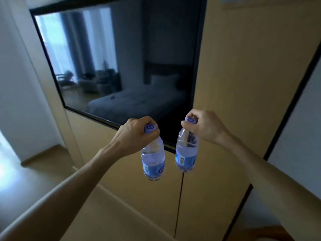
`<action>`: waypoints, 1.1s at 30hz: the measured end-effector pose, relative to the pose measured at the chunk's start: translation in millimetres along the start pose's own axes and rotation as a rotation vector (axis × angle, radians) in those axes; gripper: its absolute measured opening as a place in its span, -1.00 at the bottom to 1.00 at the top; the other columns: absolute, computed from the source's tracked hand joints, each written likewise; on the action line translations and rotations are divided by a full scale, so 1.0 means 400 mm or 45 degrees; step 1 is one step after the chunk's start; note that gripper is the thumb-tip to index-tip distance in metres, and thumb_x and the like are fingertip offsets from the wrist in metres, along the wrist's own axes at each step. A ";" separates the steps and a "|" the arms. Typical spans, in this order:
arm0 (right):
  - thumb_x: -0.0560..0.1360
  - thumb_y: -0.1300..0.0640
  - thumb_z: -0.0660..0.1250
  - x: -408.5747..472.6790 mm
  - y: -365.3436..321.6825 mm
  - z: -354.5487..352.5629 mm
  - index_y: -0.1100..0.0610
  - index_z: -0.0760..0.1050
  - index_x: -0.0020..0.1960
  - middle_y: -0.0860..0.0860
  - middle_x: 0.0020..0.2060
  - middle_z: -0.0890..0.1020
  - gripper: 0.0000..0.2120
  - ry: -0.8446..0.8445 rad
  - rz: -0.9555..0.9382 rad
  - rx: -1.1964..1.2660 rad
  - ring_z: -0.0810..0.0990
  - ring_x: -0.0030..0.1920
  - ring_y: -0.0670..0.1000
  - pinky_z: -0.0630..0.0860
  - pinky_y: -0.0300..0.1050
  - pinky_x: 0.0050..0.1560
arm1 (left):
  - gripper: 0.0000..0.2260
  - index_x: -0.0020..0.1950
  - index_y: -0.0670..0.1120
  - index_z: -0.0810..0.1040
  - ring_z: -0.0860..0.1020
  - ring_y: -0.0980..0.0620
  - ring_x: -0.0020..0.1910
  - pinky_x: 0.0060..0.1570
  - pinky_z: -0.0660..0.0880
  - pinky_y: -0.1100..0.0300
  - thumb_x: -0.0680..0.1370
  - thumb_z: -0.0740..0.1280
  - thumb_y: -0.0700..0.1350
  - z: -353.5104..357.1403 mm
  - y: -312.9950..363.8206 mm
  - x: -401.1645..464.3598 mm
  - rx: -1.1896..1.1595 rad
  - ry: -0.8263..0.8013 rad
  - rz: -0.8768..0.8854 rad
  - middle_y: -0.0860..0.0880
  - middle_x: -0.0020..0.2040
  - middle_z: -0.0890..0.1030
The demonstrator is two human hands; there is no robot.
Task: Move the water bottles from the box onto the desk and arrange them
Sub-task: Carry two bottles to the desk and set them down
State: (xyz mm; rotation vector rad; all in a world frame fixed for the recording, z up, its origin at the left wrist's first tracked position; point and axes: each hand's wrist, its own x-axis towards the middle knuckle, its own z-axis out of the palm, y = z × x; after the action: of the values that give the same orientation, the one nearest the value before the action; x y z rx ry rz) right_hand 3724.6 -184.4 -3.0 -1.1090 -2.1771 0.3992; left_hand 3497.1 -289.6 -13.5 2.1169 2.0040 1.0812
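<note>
Risk: both bottles hang by the cap end only, so a swing or a slipping pinch could drop one.

Left hand (137,134) grips the left bottle (153,162) at its cap; right hand (203,126) pinches the right bottle (186,153) likewise. Both arms are outstretched, bottles dangling just below the TV (112,58). Neither box nor table is in view.

Purple caps (150,129), blue labels (153,166)

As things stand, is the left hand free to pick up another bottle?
Probably not: the left hand already grips a bottle by its cap, the right hand holds another, and no further bottle is visible.
</note>
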 end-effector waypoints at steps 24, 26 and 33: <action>0.43 -0.08 0.29 0.747 -0.853 0.897 0.06 0.50 -0.15 0.02 -0.25 0.65 -0.80 -0.242 -0.694 0.131 0.60 -0.19 0.09 0.57 0.03 -0.13 | -0.83 0.06 0.00 0.59 0.55 0.08 -0.20 -0.35 0.33 0.35 0.58 0.28 0.04 -0.709 -0.961 0.006 0.511 0.505 -0.522 0.11 -0.11 0.59; 0.43 -0.10 0.28 0.824 -0.902 0.969 0.06 0.50 -0.14 0.02 -0.23 0.66 -0.78 -0.251 -0.777 0.136 0.60 -0.19 0.09 0.56 -0.01 -0.13 | -0.81 0.08 -0.02 0.58 0.57 0.03 -0.15 -0.29 0.40 0.28 0.59 0.28 0.03 -0.754 -1.028 0.027 0.548 0.540 -0.572 0.08 -0.09 0.60; 0.50 -0.07 0.29 1.074 -1.075 1.195 0.09 0.55 -0.06 -0.06 -0.30 0.60 -0.77 -0.354 -1.050 0.240 0.59 -0.26 -0.02 0.54 -0.16 -0.24 | -0.82 0.09 -0.09 0.59 0.55 0.00 -0.19 -0.31 0.39 0.24 0.57 0.32 -0.03 -0.909 -1.232 0.126 0.636 0.644 -0.714 0.00 -0.12 0.60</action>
State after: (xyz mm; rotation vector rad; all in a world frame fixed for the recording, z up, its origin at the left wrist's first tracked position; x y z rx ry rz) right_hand 2959.6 -83.9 49.5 -0.0005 -2.5410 0.3746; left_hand 2886.7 -316.4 53.2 1.3027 3.1129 1.1662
